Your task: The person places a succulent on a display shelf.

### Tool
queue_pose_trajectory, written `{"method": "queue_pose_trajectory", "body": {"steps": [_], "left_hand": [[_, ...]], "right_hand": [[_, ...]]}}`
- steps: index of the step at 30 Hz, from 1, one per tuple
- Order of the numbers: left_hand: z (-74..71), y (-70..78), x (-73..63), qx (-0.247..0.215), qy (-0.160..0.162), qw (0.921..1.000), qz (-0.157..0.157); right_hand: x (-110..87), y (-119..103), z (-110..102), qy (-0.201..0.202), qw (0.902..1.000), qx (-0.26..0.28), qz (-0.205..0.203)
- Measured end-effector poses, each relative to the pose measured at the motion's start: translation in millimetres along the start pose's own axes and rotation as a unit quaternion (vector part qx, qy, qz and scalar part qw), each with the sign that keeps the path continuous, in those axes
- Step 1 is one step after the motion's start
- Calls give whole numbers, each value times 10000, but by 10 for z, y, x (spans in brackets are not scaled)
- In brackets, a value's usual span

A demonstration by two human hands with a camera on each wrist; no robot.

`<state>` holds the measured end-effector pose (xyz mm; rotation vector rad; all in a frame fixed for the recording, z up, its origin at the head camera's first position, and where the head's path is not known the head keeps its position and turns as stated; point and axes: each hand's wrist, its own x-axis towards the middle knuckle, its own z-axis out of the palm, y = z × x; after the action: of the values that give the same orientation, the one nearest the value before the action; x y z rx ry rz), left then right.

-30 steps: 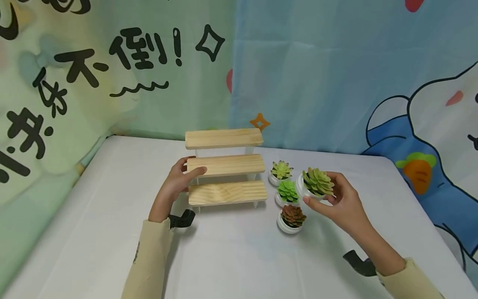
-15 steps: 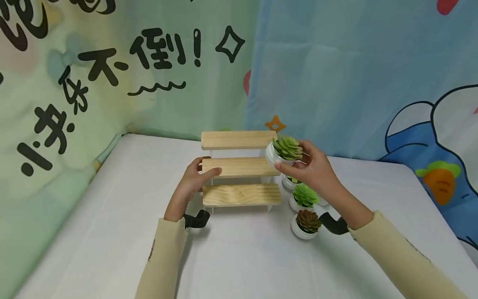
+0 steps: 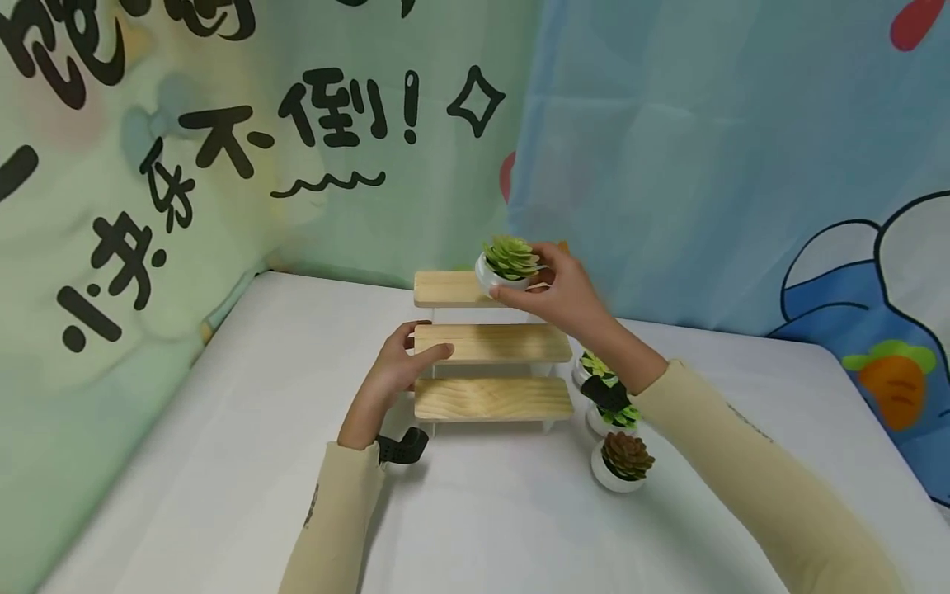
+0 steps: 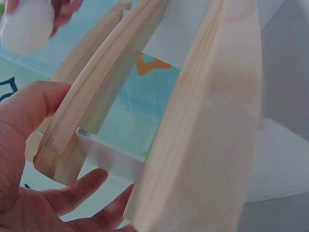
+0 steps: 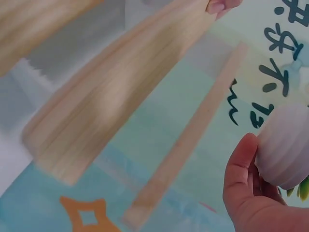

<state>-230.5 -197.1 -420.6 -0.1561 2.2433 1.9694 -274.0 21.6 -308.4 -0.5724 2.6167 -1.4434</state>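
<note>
A three-tier wooden display stand (image 3: 493, 343) with pale boards and white supports stands on the table. My left hand (image 3: 395, 363) grips the left end of its middle board, thumb on top and fingers beneath, as the left wrist view shows. My right hand (image 3: 558, 289) holds a green potted succulent (image 3: 510, 257) by its white pot, over the top board. In the right wrist view the ribbed white pot (image 5: 285, 147) sits between thumb and fingers. The left wrist view catches part of this pot (image 4: 28, 28) at the upper left.
Right of the stand, a yellow-green succulent (image 3: 596, 365), a bright green succulent (image 3: 620, 417) and a brown succulent (image 3: 625, 459) stand in white pots on the white table (image 3: 505, 520). My right forearm partly covers two of them. A printed curtain (image 3: 668, 165) hangs behind.
My right hand has carried the green potted succulent left and up, from beside the other pots to over the top board. The left hand keeps its grip; the head view has shifted.
</note>
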Motion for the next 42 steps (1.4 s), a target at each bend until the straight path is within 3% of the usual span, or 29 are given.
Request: {"method": "queue_pose_trajectory", "body": {"steps": [4,10,16,22,27,31,35,42], "left_hand": [[-36,-15,-16,52,109,9999,-28],[-24,-12,20,10,24,10000,-44],[3,10,9,8,19,10000,-41],[22,-46,-41,49,80,9998,-167],[37,-11,-20,102,112,9997,-203],[114,-53,-41,73,84,9995,-292],[157,-83,-62,41,26,9995,-302],[109,16,-66,96,104,9995,-281]], "right_hand": [[187,-1,178,-209,9996,-83,158],[384,4,333,-196,9988,-302,338],[477,40,417,-230,9993,-296,53],[442,71,474,-384,9990,-238,61],[451,67,450,-368,9990,-248,73],[355,122,406,-353,9990,-183,185],[234,134,308,-304,9993,-65,185],[25,64,32,-96,9993,361,-43]]}}
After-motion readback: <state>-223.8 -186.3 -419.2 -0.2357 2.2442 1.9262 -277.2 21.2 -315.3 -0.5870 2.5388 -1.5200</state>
